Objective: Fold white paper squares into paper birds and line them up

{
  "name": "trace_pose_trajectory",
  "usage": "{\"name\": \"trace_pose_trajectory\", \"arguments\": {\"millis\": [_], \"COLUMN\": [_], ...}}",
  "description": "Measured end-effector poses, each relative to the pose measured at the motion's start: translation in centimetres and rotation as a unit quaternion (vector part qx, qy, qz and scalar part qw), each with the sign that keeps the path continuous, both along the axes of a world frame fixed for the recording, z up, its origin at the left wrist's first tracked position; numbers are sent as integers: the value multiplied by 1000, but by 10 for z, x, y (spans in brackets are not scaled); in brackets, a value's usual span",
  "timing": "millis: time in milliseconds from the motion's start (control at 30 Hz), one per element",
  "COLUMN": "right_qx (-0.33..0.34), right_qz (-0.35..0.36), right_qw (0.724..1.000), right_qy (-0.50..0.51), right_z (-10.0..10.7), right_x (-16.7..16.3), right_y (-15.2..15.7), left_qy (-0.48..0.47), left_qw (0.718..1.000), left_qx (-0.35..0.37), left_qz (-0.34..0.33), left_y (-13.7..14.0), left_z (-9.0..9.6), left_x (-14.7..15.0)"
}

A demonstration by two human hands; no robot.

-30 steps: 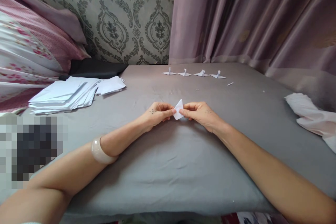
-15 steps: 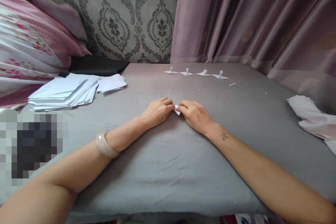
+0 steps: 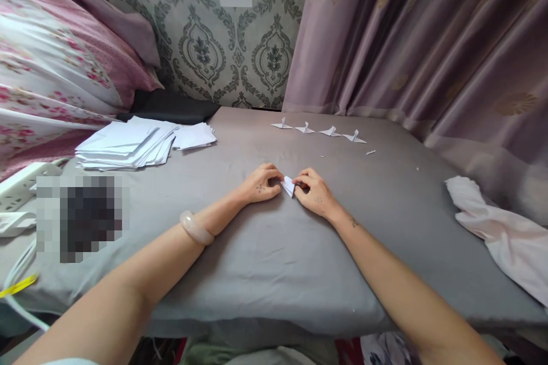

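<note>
A small folded piece of white paper point(image 3: 288, 186) is held between both hands, low over the grey cloth on the table point(image 3: 257, 262). My left hand point(image 3: 262, 182) pinches its left side between thumb and fingers. On the opposite side, my right hand point(image 3: 315, 191) grips the right edge in the same way. The paper narrows to a point toward me, and its layers show between the fingertips. Beyond the hands, several folded paper cranes point(image 3: 305, 128) stand in a row with wings spread.
Stacked white paper sheets point(image 3: 115, 145) lie at the left, a smaller pile point(image 3: 194, 136) beside them. A rolled paper scrap point(image 3: 370, 152) lies near the cranes. Pale crumpled cloth point(image 3: 492, 217) is at the right, a white power strip point(image 3: 25, 185) at the left edge.
My fingers have drawn apart slightly, so more of the folded paper shows. Both hands still hold it. The camera view has shifted, bringing the power strip into sight at the left.
</note>
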State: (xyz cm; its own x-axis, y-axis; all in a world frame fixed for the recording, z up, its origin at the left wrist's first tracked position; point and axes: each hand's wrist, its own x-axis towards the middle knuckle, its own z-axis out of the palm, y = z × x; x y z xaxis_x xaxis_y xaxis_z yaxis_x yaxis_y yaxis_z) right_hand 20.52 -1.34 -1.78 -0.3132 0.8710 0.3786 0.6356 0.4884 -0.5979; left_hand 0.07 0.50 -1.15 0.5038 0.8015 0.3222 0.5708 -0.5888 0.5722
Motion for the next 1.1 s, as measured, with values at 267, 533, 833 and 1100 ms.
{"name": "trace_pose_trajectory", "arguments": {"millis": [267,533,833,1100], "right_qx": [-30,-63,-99,-182], "right_qz": [18,23,-2,21], "right_qw": [999,998,994,983], "right_qy": [28,20,47,-22], "right_z": [5,12,13,23], "right_x": [3,4,1,5], "right_y": [-5,-5,-3,19], "left_qy": [19,15,4,-26], "left_qw": [999,997,996,993], "left_qx": [-47,-70,-85,-104], "left_qz": [-1,3,10,45], "left_y": [-2,-2,0,5], "left_z": [8,13,13,10], "left_x": [-1,-1,-1,5]}}
